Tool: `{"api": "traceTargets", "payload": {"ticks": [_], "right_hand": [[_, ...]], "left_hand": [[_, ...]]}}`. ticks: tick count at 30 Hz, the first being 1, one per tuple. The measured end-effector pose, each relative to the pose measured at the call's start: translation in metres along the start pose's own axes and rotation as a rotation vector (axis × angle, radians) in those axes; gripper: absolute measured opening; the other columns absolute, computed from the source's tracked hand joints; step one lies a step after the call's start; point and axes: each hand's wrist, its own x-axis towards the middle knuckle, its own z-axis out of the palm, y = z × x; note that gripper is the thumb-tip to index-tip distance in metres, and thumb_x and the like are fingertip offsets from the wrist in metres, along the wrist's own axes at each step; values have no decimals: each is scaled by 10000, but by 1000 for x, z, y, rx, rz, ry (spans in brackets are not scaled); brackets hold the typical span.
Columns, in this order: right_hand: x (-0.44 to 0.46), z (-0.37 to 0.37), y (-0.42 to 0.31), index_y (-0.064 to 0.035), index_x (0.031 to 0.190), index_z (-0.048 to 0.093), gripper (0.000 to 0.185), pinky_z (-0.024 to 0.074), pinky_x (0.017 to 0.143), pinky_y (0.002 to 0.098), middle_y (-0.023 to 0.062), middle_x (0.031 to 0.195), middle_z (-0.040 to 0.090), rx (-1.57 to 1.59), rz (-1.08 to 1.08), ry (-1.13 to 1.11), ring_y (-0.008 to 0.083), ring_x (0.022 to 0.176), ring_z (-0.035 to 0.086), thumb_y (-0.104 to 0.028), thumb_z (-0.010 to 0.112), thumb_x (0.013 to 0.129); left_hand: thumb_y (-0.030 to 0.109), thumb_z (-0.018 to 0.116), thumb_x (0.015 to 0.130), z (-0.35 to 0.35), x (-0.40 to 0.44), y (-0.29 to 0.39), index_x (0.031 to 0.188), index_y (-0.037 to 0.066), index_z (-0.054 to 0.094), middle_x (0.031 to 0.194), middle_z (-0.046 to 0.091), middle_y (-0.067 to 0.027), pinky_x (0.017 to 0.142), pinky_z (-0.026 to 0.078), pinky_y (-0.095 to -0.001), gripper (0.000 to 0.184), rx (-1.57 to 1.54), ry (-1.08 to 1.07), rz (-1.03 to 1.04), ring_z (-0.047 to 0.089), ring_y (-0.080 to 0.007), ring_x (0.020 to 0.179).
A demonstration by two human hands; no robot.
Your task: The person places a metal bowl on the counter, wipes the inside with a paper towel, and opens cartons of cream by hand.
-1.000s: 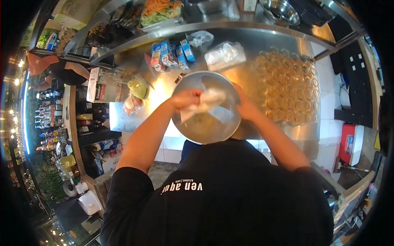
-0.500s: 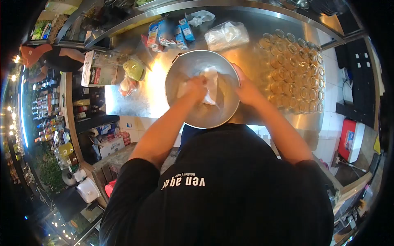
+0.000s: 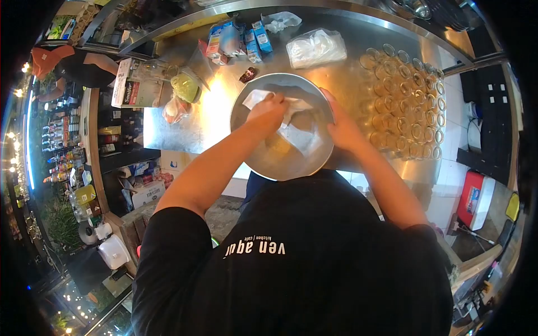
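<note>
A wide metal bowl [image 3: 262, 162] is tilted toward me over the near side of the steel table. My left hand [image 3: 270, 112] is inside it, closed on a white paper towel [image 3: 300, 137] that spreads over the bowl's inner wall. Part of the towel is hidden under the fingers. My right hand [image 3: 339, 127] grips the bowl's right rim, its thumb toward the inside and the other fingers out of sight behind the wall. Just beyond the bowl's far left edge lies a small dark patterned item [image 3: 248, 74].
Several glass jars [image 3: 403, 103] stand in rows at right. Blue cartons [image 3: 258, 39] and a clear plastic bag of white contents [image 3: 317, 49] sit at the back. Left are a cardboard box [image 3: 134, 87] and a greenish-yellow bag [image 3: 186, 87]. Another person [image 3: 84, 70] stands far left.
My left hand has moved up and away inside the bowl with the paper towel, which now lies more spread out. The small dark item beyond the rim shows more fully. My right hand keeps its grip.
</note>
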Motion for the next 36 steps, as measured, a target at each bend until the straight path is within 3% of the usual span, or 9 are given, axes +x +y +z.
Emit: {"api": "traceTargets", "payload": {"ticks": [2,7,17,22,23,25,29,34,36], "right_hand": [[0,-1,-6,-170,1650,301,902,390,1199,440,258,1533,510,-6,24,-18,405,1436,491,100,496,811],[-6,4,-17,-150,1653,309,898,368,1203,414,235,1552,508,9,45,-53,376,1463,476,121,463,811],[0,4,-32,-149,1624,364,899,378,1211,441,245,1533,507,-30,-106,66,413,1438,478,128,473,775],[16,-10,-17,-94,1631,348,916,283,1268,395,196,1618,438,-24,-133,108,332,1532,385,165,417,756],[17,-9,-13,-117,1628,349,920,336,1233,418,215,1585,465,-43,-144,142,371,1493,424,160,443,756],[19,-4,-7,-140,1625,350,925,389,1199,441,235,1553,491,-65,-161,174,410,1455,462,154,470,756],[8,9,7,-114,1643,302,936,350,1224,417,226,1591,459,38,-81,180,377,1501,423,155,482,764],[-23,29,23,-124,1666,238,963,307,1247,408,232,1612,429,102,-3,186,371,1521,393,146,504,780],[-31,35,19,-136,1674,212,982,306,1248,418,226,1633,398,138,69,155,381,1520,390,137,530,786]], "left_hand": [[216,738,883,3,-4,-7,1071,62,771,1190,700,-180,947,592,-435,246,8,10,-20,676,-354,1171],[197,786,763,39,-53,6,1035,86,785,1053,737,-218,906,556,-493,294,-55,-800,169,708,-396,1017],[192,732,716,-78,-128,-26,930,94,781,917,761,-165,777,538,-475,240,-131,-1149,117,713,-348,873],[148,713,737,-72,-175,-127,988,22,759,929,749,-172,775,562,-393,285,-739,-681,-408,734,-240,903],[148,713,737,-75,-174,-115,988,22,759,929,749,-172,775,562,-393,285,-740,-682,-403,734,-240,903],[53,657,774,-86,-168,-73,1219,-6,680,1077,742,-159,833,602,-380,450,-1911,171,-489,742,-244,958],[-8,617,871,-34,-140,-65,1324,0,599,1169,717,-159,878,636,-435,454,-2323,450,-320,743,-298,1019],[4,581,989,-50,-80,-26,1156,-7,681,1153,706,-118,919,612,-449,194,-2202,394,-525,705,-282,1090],[-23,613,943,-25,-52,-37,1114,-4,708,1192,674,-119,938,573,-448,196,-1719,426,-378,665,-258,1127]]}}
